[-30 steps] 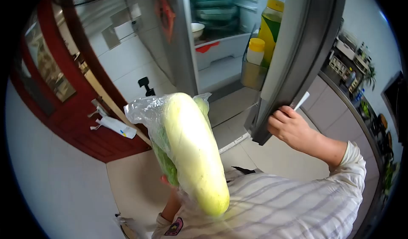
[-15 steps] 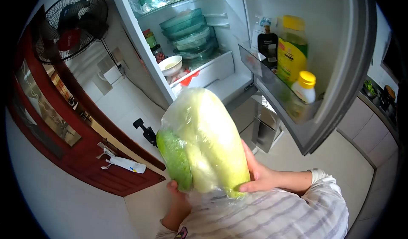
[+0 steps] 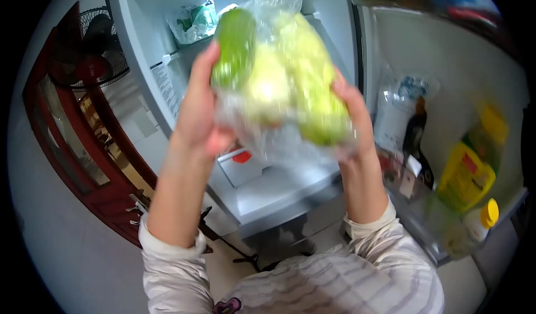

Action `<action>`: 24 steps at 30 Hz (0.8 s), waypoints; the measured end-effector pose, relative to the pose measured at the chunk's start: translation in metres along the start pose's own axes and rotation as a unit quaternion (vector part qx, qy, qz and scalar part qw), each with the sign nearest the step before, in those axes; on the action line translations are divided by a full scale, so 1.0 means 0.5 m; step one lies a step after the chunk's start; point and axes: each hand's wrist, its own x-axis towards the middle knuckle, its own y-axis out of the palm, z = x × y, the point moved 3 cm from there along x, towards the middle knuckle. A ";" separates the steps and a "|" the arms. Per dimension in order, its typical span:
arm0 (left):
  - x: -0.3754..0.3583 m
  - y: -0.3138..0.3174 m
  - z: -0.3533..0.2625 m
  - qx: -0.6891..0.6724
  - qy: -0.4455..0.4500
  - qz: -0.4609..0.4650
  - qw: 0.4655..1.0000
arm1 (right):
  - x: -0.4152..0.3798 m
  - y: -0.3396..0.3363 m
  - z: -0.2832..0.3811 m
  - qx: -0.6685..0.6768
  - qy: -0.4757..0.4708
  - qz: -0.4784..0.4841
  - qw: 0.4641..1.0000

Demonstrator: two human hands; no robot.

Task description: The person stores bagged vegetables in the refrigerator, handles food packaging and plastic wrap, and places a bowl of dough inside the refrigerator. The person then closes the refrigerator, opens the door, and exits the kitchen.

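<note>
Both hands hold up a clear plastic bag of pale green vegetables (image 3: 279, 79) in front of the open fridge (image 3: 139, 46). My left hand (image 3: 201, 110) grips the bag's left side, beside a darker green vegetable. My right hand (image 3: 349, 104) presses its right side. The bag is raised to the level of the upper fridge shelf (image 3: 187, 48) and hides most of the shelves behind it. The picture is blurred by motion.
The fridge door (image 3: 446, 90) stands open on the right, with a yellow bottle (image 3: 466, 174), a dark bottle (image 3: 416, 138) and a yellow-capped bottle (image 3: 474, 227) in its rack. Another bagged item (image 3: 195, 20) lies on the upper shelf. A fan (image 3: 84, 51) and red door (image 3: 72, 146) stand on the left.
Both hands have lifted the bag from chest height up towards the upper fridge shelf. A second ago my right hand was on the fridge door and only the left held the bag.
</note>
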 end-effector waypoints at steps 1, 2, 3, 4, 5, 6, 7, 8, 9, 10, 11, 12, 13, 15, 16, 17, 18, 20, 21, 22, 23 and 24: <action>0.057 0.001 -0.023 0.031 -0.008 0.033 0.999 | 0.059 -0.025 0.011 -0.010 0.002 -0.025 1.000; 0.102 0.010 -0.043 0.066 0.013 0.011 0.998 | 0.115 -0.037 0.021 -0.010 0.021 -0.013 1.000; 0.146 0.014 -0.060 0.101 0.028 -0.012 0.994 | 0.166 -0.049 0.029 -0.008 0.042 -0.006 0.999; 0.199 0.002 -0.076 0.103 0.033 -0.019 0.994 | 0.214 -0.053 0.034 -0.010 -0.017 -0.017 1.000; 0.250 -0.014 -0.096 0.122 0.065 -0.044 0.989 | 0.254 -0.056 0.038 -0.009 -0.074 -0.031 0.997; 0.288 -0.026 -0.110 0.141 0.091 -0.067 0.983 | 0.285 -0.063 0.039 -0.001 -0.069 -0.032 0.997; 0.315 -0.016 -0.116 0.145 0.093 -0.069 0.983 | 0.310 -0.071 0.054 0.025 -0.049 -0.043 0.998; 0.342 -0.008 -0.121 0.106 0.076 0.008 0.991 | 0.337 -0.074 0.062 0.048 -0.029 -0.054 0.997; 0.363 -0.004 -0.128 0.065 0.058 0.084 0.993 | 0.361 -0.068 0.070 0.046 -0.026 -0.051 0.997; 0.384 -0.008 -0.136 0.065 0.059 0.082 0.993 | 0.383 -0.061 0.075 0.077 -0.018 -0.037 0.996; 0.407 -0.010 -0.138 0.064 0.037 0.084 0.994 | 0.408 -0.059 0.078 0.109 -0.011 -0.024 0.994; 0.421 -0.009 -0.139 0.063 0.016 0.090 0.994 | 0.452 -0.088 0.073 0.084 -0.024 0.065 0.994; 0.425 -0.009 -0.140 0.062 0.017 0.094 0.994 | 0.469 -0.092 0.077 0.081 -0.026 0.065 0.994; 0.435 -0.014 -0.143 0.074 0.014 0.066 0.995 | 0.504 -0.103 0.077 0.079 0.021 0.051 0.995; 0.441 -0.017 -0.143 0.075 0.017 0.068 0.995 | 0.530 -0.110 0.071 0.088 0.053 0.074 0.992; 0.449 -0.024 -0.143 0.061 0.029 0.042 0.997 | 0.553 -0.122 0.074 0.087 0.050 0.080 0.992; 0.454 -0.028 -0.143 0.047 0.040 0.014 0.998 | 0.563 -0.121 0.074 0.068 0.065 0.069 0.993; 0.466 -0.027 -0.145 0.057 0.036 0.028 0.997 | 0.576 -0.124 0.080 0.051 0.081 0.058 0.994; 0.468 -0.050 -0.114 0.073 0.034 0.046 0.996 | 0.565 -0.144 0.057 0.033 0.099 0.062 0.993; 0.473 -0.053 -0.108 0.067 0.033 0.027 0.997 | 0.565 -0.149 0.059 0.013 0.126 0.059 0.990; 0.482 -0.054 -0.091 0.068 0.033 0.022 0.997 | 0.567 -0.157 0.060 0.017 0.130 0.061 0.990; 0.493 -0.060 -0.081 0.068 0.067 -0.004 0.995 | 0.576 -0.163 0.065 -0.002 0.119 0.085 0.989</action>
